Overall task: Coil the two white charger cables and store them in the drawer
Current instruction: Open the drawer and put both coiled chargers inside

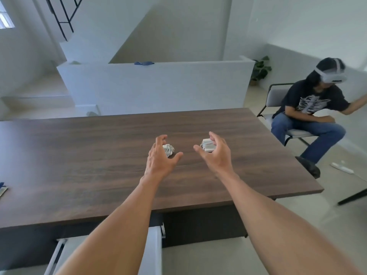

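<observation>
Reaching with your left hand (158, 158) and right hand (215, 153) spread wide and empty over the two coiled cables (168, 150) on the table (79, 155), a loose pinch may unravel them before the drawer (153, 253).

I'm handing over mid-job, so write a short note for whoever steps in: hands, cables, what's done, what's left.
Left hand: open, fingers spread just short of the left cable, not gripping.
Right hand: open, cupped at the right cable, not gripping.
Both cables lie bundled on the table, apart from each other.
Drawer below the near edge is pulled open.
Done: coiling, by the look of it.
Left: pick up both bundles, put them in the drawer.
</observation>
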